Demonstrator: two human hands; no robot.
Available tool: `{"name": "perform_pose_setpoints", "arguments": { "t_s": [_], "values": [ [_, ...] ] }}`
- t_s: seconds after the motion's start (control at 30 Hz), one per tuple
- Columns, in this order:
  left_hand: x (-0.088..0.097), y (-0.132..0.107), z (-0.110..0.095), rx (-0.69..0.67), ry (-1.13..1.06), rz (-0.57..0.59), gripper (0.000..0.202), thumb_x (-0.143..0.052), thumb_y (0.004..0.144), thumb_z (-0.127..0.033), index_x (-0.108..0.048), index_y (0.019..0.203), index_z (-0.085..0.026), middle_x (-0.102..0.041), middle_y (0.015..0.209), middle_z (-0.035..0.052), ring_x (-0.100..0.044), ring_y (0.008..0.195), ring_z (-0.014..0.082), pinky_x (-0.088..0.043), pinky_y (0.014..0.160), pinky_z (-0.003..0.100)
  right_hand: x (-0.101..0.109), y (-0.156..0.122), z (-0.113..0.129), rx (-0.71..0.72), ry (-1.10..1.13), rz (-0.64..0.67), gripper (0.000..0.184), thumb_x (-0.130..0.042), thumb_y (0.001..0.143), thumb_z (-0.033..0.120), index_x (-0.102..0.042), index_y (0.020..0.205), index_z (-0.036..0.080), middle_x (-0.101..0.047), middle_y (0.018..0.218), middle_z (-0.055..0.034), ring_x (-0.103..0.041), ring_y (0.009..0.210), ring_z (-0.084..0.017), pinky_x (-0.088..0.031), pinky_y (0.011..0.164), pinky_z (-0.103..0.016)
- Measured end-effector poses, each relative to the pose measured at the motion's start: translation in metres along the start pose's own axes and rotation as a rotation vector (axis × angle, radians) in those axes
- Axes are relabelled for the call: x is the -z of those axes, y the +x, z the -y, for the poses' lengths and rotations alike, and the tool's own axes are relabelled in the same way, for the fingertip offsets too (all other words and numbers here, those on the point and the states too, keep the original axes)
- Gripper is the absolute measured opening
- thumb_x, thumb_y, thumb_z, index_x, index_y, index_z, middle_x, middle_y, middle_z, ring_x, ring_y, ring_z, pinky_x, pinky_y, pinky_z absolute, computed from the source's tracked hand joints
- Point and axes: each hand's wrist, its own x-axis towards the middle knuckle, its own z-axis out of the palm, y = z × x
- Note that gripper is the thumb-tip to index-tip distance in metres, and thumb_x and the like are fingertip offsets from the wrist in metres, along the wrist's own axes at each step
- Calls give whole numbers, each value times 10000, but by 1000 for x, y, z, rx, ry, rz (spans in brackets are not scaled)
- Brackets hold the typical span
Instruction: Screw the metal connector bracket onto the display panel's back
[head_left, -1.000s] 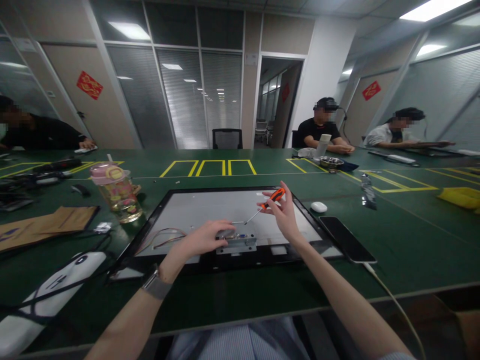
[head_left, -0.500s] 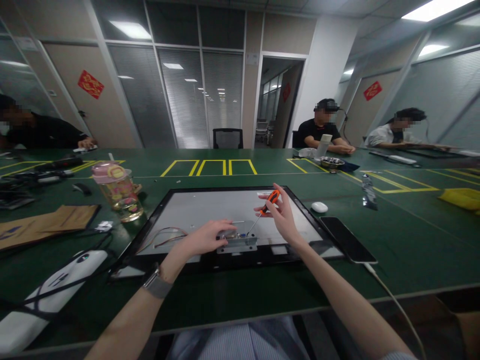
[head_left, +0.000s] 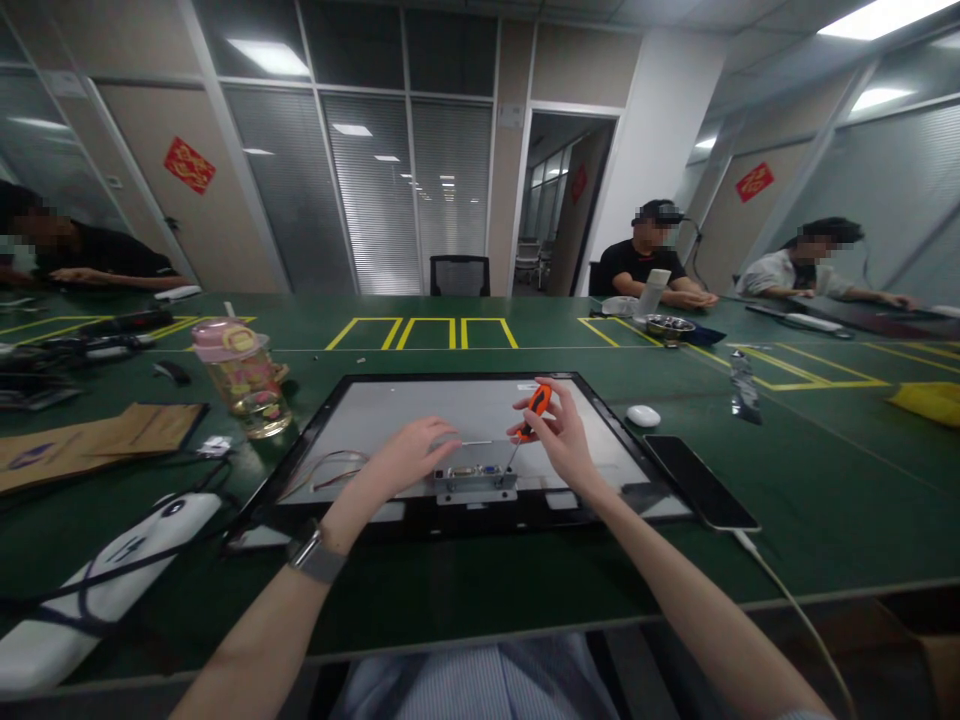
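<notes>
A flat display panel (head_left: 420,400) with a black frame and pale grey back lies on the table before me. Near its front edge sits a metal bracket (head_left: 480,495) with a row of ports, one of them a blue connector (head_left: 491,470). My right hand (head_left: 562,435) grips an orange-and-black screwdriver (head_left: 538,400), its thin shaft slanting down-left towards the bracket's right end; whether the tip touches a screw is too small to tell. My left hand (head_left: 412,458) is open, fingers stretched out, just behind and left of the bracket. Thin wires (head_left: 334,470) lie on the panel's left side.
Right of the panel are a phone (head_left: 701,482) on a cable and a white earbud case (head_left: 643,415). To the left stand a pink-lidded bottle (head_left: 244,380), brown paper packaging (head_left: 105,440) and a white power strip (head_left: 120,575) with black cables. Several people sit across the table.
My left hand has drawn back and left from the bracket, uncovering its ports. The screwdriver is held more upright and slightly lower. At far left, a person's hand has left a white object.
</notes>
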Motion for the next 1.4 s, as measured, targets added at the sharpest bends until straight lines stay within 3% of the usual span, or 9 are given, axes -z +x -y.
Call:
{"name": "perform_pose_setpoints", "arguments": {
  "t_s": [0.2, 0.57, 0.83, 1.0, 1.2, 1.3, 1.4],
  "values": [
    [3, -2, 0, 39, 97, -10, 338, -391, 905, -391, -606, 1066, -186, -604, 1059, 90, -540, 979, 217, -400, 899, 338, 0, 0, 0, -3, 0, 8, 405, -554, 805, 305, -378, 1169, 280, -571, 930, -16, -648, 589, -115, -591, 559, -316],
    [0, -1, 0, 25, 57, 33, 321, -375, 913, -353, -619, 1042, -189, -606, 1014, 81, -546, 946, 206, -399, 878, 309, -1, -2, -1, 4, -44, 14, 388, -544, 811, 308, -385, 1163, 280, -568, 939, -18, -647, 595, -120, -584, 576, -331],
    [-3, -1, 2, 45, 44, 25, 317, -384, 907, -363, -624, 1034, -199, -609, 1016, 76, -551, 966, 208, -396, 888, 307, -5, -8, -1, 127, -205, 61, 383, -520, 833, 272, -372, 1187, 285, -567, 964, -32, -652, 674, -138, -561, 638, -328],
    [-19, 2, 11, 122, -27, -25, 321, -353, 916, -332, -623, 1016, -191, -607, 1024, 68, -558, 961, 202, -408, 887, 315, -9, -6, 5, 219, -271, 79, 377, -578, 795, 231, -437, 1143, 261, -573, 1003, -58, -626, 789, -167, -533, 734, -358],
    [-29, 7, 24, 129, -93, -72, 332, -319, 919, -281, -601, 1057, -174, -599, 1106, 81, -542, 1030, 201, -383, 945, 336, -12, 6, 11, 275, -487, 60, 355, -633, 749, 250, -519, 1085, 240, -585, 960, -55, -567, 675, -142, -528, 683, -336],
    [-26, 9, 35, 134, -118, -21, 341, -327, 914, -295, -569, 1121, -175, -556, 1214, 77, -504, 1114, 199, -351, 993, 353, -13, 10, 14, 288, -537, 107, 321, -636, 749, 293, -553, 1056, 243, -595, 942, -55, -584, 690, -156, -536, 660, -332],
    [-22, 10, 46, 151, -129, 27, 359, -359, 901, -346, -580, 1115, -160, -518, 1273, 85, -457, 1180, 211, -304, 1032, 367, -12, 10, 18, 214, -415, 161, 282, -518, 834, 310, -531, 1110, 251, -583, 1032, -72, -627, 722, -160, -550, 644, -329]
  ]
}}
